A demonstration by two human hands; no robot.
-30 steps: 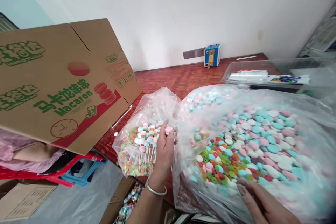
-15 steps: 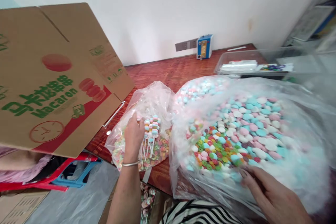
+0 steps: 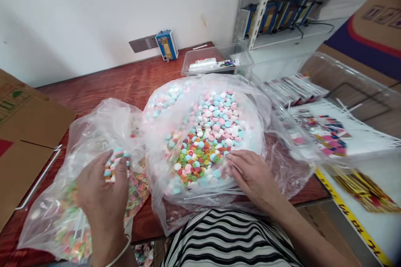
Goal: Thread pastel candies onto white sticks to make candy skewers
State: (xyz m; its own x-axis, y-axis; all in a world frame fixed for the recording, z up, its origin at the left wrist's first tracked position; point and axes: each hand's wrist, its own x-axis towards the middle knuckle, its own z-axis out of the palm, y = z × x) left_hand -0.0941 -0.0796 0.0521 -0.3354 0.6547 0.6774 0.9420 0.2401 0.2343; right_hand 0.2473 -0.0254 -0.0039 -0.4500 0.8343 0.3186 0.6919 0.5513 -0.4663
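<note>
Wooden table (image 3: pixel 103 87): left hand (image 3: pixel 102 194) fingers clamped on pastel candy sticks (image 3: pixel 114 162), right hand (image 3: pixel 252 175) flat

I see open counter (image 3: pixel 109 85) behind both bags, clear up to wall; only blue device (image 3: pixel 167 44) stands at wall edge. Left flank blocked by cardboard box (image 3: pixel 21 133), touching small bag (image 3: pixel 94 133). Large candy bag (image 3: pixel 206 133) fills centre; no gap between it and small bag. Right flank crowded: clear tray (image 3: pixel 219 56) just behind large bag, clear bin of packets (image 3: pixel 313 104) beside it. My left hand (image 3: pixel 102 198) rests inside small bag, right hand (image 3: pixel 250 175) on large bag's near wall.
</note>
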